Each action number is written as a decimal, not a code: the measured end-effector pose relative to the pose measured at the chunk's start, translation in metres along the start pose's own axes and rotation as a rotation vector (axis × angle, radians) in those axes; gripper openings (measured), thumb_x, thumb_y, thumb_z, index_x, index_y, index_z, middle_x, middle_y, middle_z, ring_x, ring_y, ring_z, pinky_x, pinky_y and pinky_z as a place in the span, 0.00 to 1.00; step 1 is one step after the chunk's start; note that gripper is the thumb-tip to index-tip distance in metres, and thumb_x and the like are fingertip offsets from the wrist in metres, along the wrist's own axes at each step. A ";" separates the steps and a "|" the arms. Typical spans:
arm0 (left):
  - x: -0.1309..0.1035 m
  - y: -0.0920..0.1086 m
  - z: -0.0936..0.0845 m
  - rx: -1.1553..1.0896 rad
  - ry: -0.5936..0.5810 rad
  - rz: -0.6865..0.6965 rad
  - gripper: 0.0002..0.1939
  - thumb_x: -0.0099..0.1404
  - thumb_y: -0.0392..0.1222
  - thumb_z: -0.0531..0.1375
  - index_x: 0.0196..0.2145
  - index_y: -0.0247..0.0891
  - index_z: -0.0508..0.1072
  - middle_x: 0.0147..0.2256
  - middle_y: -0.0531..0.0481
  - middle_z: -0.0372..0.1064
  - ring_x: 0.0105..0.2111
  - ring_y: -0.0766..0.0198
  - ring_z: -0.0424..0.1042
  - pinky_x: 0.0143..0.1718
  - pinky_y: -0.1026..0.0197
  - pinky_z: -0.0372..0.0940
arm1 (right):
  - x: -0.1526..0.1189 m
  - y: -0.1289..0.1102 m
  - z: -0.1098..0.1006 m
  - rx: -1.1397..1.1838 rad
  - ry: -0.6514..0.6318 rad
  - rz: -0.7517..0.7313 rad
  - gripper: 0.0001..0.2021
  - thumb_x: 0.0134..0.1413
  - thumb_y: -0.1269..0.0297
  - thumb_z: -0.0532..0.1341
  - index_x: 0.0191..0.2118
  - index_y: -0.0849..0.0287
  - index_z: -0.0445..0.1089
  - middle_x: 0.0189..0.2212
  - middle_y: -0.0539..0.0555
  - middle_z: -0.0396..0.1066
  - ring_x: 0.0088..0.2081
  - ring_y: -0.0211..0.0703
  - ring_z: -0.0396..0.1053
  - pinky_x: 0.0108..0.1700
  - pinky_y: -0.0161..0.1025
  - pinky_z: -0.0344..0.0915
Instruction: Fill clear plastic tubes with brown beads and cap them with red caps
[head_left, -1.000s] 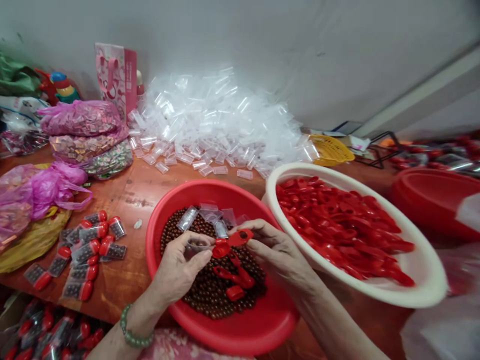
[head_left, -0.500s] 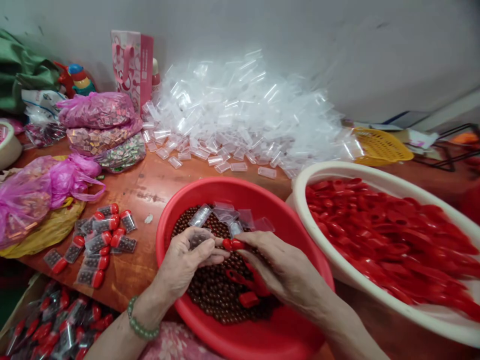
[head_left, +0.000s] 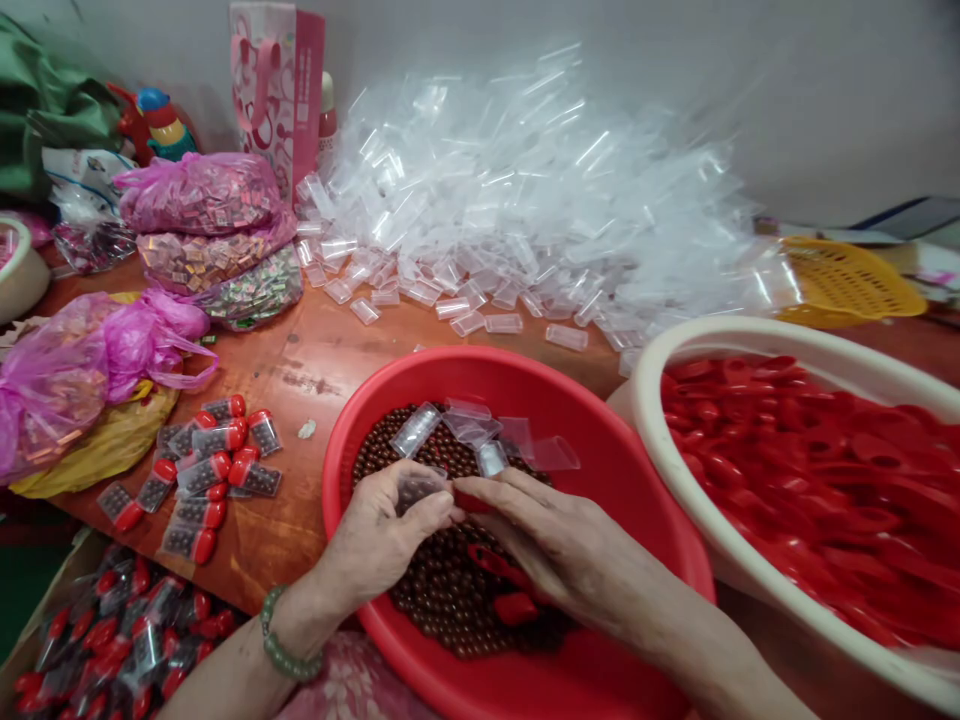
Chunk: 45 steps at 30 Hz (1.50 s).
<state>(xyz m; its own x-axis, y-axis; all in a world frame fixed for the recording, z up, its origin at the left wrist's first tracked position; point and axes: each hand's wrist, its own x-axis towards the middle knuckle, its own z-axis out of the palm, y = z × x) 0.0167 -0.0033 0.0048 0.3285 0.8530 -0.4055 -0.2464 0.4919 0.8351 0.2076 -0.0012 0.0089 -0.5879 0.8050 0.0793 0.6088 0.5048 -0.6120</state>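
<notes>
My left hand (head_left: 375, 535) is closed around a small clear plastic tube (head_left: 420, 487) with dark brown balls inside. At the tube's right end, the fingers of my right hand (head_left: 570, 540) grip a red cap (head_left: 469, 496), mostly hidden behind them. Both hands are over a red basin (head_left: 637, 480) holding many brown balls (head_left: 450, 610). Several empty clear tubes (head_left: 416, 430) lie on the balls at the far side. Below my right hand, loose red caps (head_left: 516, 607) rest in the basin.
Filled, red-capped tubes (head_left: 202, 472) lie on the table at left, with more in a box (head_left: 120, 640) below. A white tub (head_left: 652, 400) of red parts stands at right. Behind is a heap of clear tubes (head_left: 525, 200); pink bags (head_left: 210, 200) sit at back left.
My view has shifted, so most things appear farther right. My right fingers now cover more of the red cap, and the hands have come closer together at the tube's end.
</notes>
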 end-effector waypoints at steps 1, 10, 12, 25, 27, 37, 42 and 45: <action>0.000 0.000 0.000 0.014 -0.008 0.008 0.17 0.56 0.50 0.66 0.35 0.34 0.70 0.30 0.52 0.71 0.33 0.69 0.71 0.41 0.64 0.64 | 0.000 -0.001 0.001 0.028 0.014 0.006 0.13 0.63 0.72 0.51 0.51 0.54 0.64 0.37 0.55 0.72 0.35 0.40 0.73 0.35 0.35 0.69; -0.002 0.005 0.001 0.029 -0.063 0.051 0.15 0.59 0.46 0.63 0.39 0.33 0.72 0.32 0.49 0.72 0.34 0.67 0.71 0.40 0.64 0.62 | -0.001 0.002 0.002 0.367 0.207 0.198 0.04 0.57 0.63 0.61 0.39 0.55 0.70 0.30 0.51 0.74 0.30 0.40 0.72 0.32 0.34 0.69; -0.001 0.004 0.001 0.051 -0.060 0.075 0.13 0.59 0.44 0.63 0.39 0.33 0.72 0.32 0.49 0.72 0.34 0.66 0.70 0.41 0.63 0.62 | 0.000 0.002 0.000 0.499 0.356 0.298 0.07 0.53 0.59 0.65 0.35 0.55 0.70 0.28 0.51 0.74 0.29 0.40 0.72 0.30 0.33 0.69; -0.004 -0.002 0.001 0.082 -0.283 0.218 0.13 0.61 0.41 0.62 0.44 0.38 0.74 0.36 0.51 0.70 0.36 0.65 0.67 0.42 0.62 0.60 | 0.023 -0.036 0.020 0.690 0.540 0.135 0.07 0.51 0.70 0.66 0.35 0.50 0.74 0.31 0.46 0.73 0.34 0.35 0.71 0.39 0.31 0.69; -0.004 -0.001 0.000 0.087 -0.307 0.244 0.15 0.61 0.41 0.61 0.46 0.38 0.75 0.40 0.49 0.72 0.40 0.62 0.68 0.46 0.61 0.60 | 0.022 -0.035 0.024 0.664 0.544 0.103 0.08 0.52 0.72 0.65 0.36 0.50 0.73 0.32 0.46 0.73 0.34 0.34 0.71 0.40 0.31 0.68; -0.002 0.000 -0.003 -0.021 -0.405 0.200 0.20 0.60 0.49 0.62 0.48 0.36 0.75 0.40 0.47 0.74 0.46 0.57 0.69 0.57 0.53 0.55 | 0.018 -0.031 0.028 0.643 0.536 0.075 0.09 0.54 0.74 0.63 0.38 0.51 0.72 0.33 0.47 0.72 0.35 0.36 0.70 0.39 0.32 0.69; 0.000 -0.002 -0.005 -0.017 -0.405 0.203 0.20 0.59 0.52 0.63 0.45 0.36 0.77 0.38 0.47 0.73 0.43 0.59 0.69 0.55 0.55 0.56 | 0.018 -0.030 0.029 0.485 0.507 0.034 0.11 0.56 0.75 0.61 0.40 0.50 0.71 0.33 0.48 0.72 0.35 0.37 0.70 0.38 0.34 0.69; -0.001 -0.004 -0.008 -0.056 -0.349 0.137 0.20 0.56 0.54 0.65 0.37 0.34 0.77 0.30 0.51 0.69 0.34 0.64 0.67 0.46 0.60 0.60 | 0.018 -0.027 0.026 0.257 0.444 -0.066 0.10 0.58 0.70 0.60 0.45 0.52 0.68 0.36 0.52 0.72 0.38 0.41 0.71 0.40 0.38 0.70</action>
<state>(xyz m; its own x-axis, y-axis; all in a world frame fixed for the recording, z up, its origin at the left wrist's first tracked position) 0.0099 -0.0046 -0.0015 0.5772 0.8058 -0.1323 -0.3561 0.3942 0.8473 0.1671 -0.0087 0.0068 -0.3039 0.8566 0.4170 0.3946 0.5115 -0.7633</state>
